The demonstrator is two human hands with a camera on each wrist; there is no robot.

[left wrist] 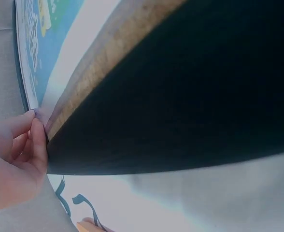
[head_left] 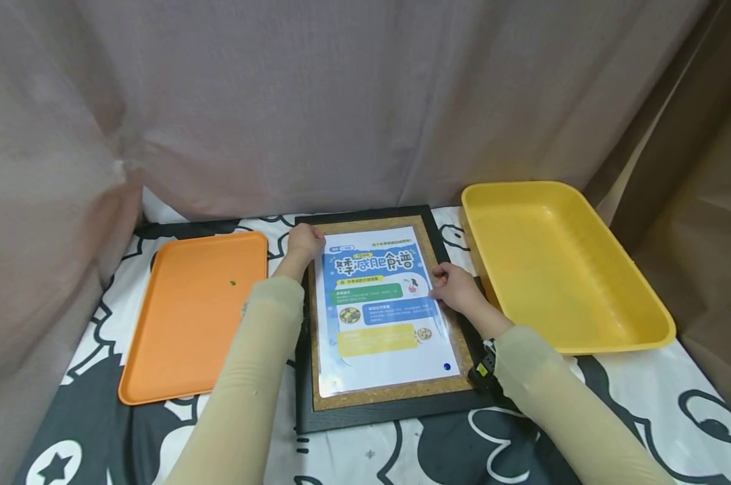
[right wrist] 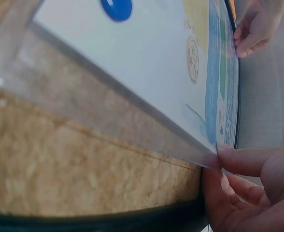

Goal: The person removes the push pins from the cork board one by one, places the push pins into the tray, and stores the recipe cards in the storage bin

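Note:
A laminated poster with blue, green and yellow blocks lies on a cork board in a black frame. At the poster's upper left corner, my left hand pinches the edge between thumb and fingers, as the left wrist view also shows. My right hand pinches the right edge about midway down. In the right wrist view its thumb lies over the clear plastic margin, which stands slightly off the cork. A blue round pushpin sits at the poster's lower right corner.
An orange tray with a small green speck lies left of the board. To the right stands a deep yellow tub, close to the frame. A patterned black-and-white cloth covers the surface, and grey curtains hang behind.

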